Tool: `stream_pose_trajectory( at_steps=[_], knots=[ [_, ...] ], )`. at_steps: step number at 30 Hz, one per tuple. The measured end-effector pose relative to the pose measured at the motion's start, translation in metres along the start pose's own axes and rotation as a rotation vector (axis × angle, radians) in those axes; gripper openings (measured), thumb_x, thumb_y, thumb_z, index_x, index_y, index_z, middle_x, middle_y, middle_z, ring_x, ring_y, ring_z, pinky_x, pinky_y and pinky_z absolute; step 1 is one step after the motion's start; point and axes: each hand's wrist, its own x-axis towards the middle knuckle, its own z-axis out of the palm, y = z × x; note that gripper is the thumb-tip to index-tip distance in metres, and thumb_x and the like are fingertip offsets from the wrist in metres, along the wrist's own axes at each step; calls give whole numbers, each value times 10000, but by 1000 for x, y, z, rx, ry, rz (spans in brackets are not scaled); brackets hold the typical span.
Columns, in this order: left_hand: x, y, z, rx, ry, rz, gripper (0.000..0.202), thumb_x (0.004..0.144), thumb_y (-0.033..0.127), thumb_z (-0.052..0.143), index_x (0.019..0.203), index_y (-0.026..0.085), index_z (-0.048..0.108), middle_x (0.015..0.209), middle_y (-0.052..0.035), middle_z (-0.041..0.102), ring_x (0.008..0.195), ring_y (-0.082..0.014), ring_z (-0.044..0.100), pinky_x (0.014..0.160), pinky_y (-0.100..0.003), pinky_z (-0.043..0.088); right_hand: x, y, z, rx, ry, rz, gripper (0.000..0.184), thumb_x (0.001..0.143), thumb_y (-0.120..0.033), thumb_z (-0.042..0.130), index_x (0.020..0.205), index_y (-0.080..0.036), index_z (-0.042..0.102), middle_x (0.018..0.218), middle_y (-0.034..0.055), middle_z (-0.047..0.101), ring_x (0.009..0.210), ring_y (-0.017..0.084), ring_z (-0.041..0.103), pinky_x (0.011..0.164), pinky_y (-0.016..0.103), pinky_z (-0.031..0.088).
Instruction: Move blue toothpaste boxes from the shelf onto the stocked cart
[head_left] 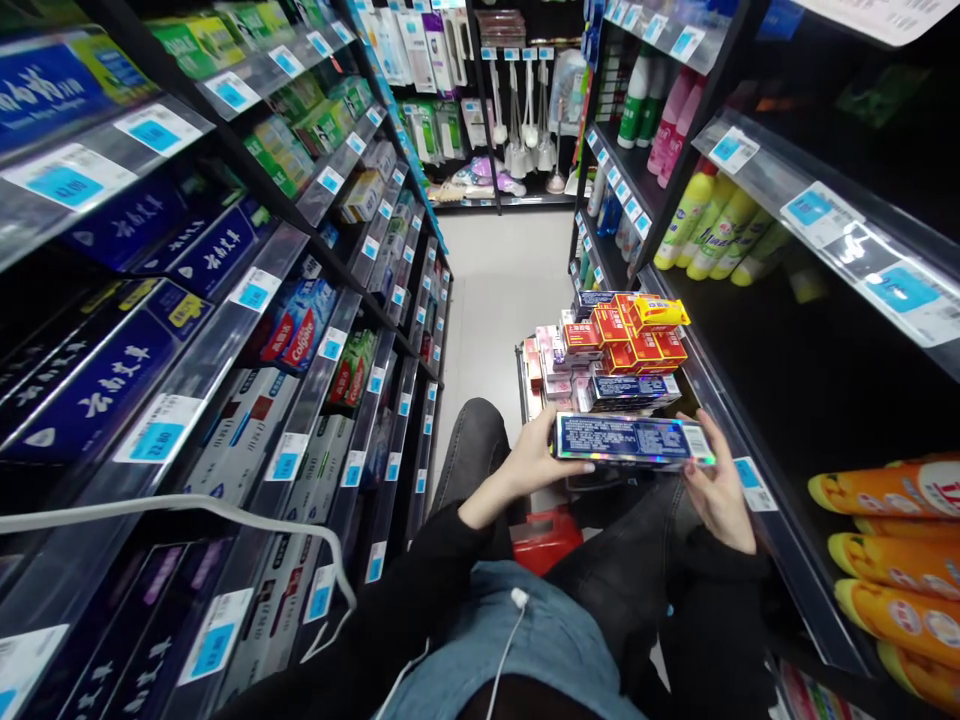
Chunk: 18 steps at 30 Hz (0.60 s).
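Observation:
A long dark blue toothpaste box (630, 440) lies level in front of me, back face up, held at both ends. My left hand (534, 458) grips its left end with fingers curled round it. My right hand (716, 487) clasps the right end, thumb on top by the barcode. Just beyond the box stands a cart stacked with toothpaste boxes (609, 360), red ones and a yellow-ended one on top, blue ones beneath. My knees in dark trousers are under the box.
Shelves of blue and white toothpaste boxes (112, 390) with price tags line the left. The right shelf (757, 480) holds yellow and orange bottles (892, 550). A red basket (546, 538) sits between my legs. The aisle floor (502, 290) runs ahead to hanging brushes.

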Motion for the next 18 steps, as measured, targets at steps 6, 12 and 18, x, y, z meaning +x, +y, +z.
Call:
stream_pose_trajectory(
  at_steps=[6,12,18],
  knots=[
    [61,-45,37,54,149,18,554,603,418,743,996,166,445,937,-51,582,871,-197,565,749,-289,439,-3,92,-34,-624,371,69,692,722,-525,567,1259,-105,451,1232,201,459,1042,258,524,852,399,442],
    [112,-77,67,195,218,50,529,659,466,697,1003,158,441,998,-80,546,945,-222,520,794,-322,417,-61,174,-27,-1355,345,-7,433,804,-387,438,1046,-77,619,1174,188,522,1184,331,366,974,476,265],
    [133,-91,75,331,183,10,524,664,482,687,995,148,455,1022,-90,501,1004,-245,431,854,-353,366,-63,172,-10,-1512,297,41,272,793,-277,466,931,-176,678,1112,68,599,1172,291,378,979,457,194]
  ],
)
